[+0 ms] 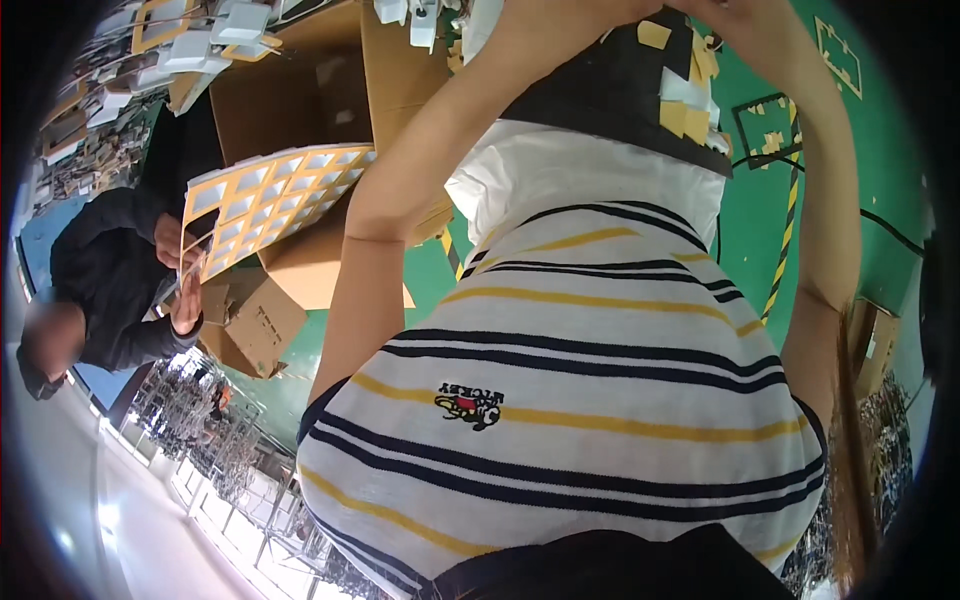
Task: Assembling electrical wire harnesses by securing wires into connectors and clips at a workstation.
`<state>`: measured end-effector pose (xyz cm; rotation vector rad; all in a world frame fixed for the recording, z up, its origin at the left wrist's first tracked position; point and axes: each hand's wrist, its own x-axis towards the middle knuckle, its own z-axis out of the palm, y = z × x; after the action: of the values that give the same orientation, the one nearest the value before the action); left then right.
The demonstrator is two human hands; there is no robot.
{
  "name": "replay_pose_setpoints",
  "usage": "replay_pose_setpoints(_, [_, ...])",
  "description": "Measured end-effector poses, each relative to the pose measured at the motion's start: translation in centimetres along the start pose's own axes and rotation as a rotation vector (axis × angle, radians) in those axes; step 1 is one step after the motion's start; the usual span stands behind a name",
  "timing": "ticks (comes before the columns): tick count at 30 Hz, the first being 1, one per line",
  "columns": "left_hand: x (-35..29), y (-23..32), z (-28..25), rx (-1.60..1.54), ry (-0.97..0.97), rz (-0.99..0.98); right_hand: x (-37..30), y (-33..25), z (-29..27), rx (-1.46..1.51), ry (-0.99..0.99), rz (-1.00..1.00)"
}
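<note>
Both my arms stretch up to the top edge, where the hands are cut off. My left hand (590, 12) comes in from the left and my right hand (728, 10) from the right, close together over a black surface (590, 95). Their fingers lie mostly past the edge, so I cannot make out their pose or anything held. Small tan-yellow pieces (685, 120) lie along the black surface's right side, near my right forearm. White plastic sheeting (600, 165) hangs between that surface and my striped shirt.
At left, a person in dark clothes (120, 250) holds a tan-framed sheet of white cells (280, 195) beside a large open cardboard box (405, 75). A smaller carton (255, 325) sits below. White parts (190, 50) pile up at upper left. A black frame (765, 125) lies on the green floor.
</note>
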<state>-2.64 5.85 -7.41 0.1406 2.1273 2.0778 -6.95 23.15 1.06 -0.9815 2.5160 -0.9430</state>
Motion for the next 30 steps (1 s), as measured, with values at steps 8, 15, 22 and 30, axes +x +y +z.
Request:
replay_pose_setpoints(8, [2.6,-6.9,1.5,-0.751,-0.037,-0.412,-4.2,7.0,5.4,-0.098,0.373,-0.197])
replay_pose_setpoints(15, [4.9,-9.6,5.4,-0.985,-0.038,-0.528,-6.7,13.7,9.3,-0.081,0.191,-0.089])
replay_pose_setpoints(22, [5.3,-11.2,4.8,-0.987,-0.024,-0.604,-5.6,10.8,7.6,-0.497,-0.115,-0.013])
replay_pose_setpoints(30, [5.4,-12.1,3.4,-1.117,-0.021,-0.524,-6.9,13.5,11.8,-0.539,0.372,-0.322])
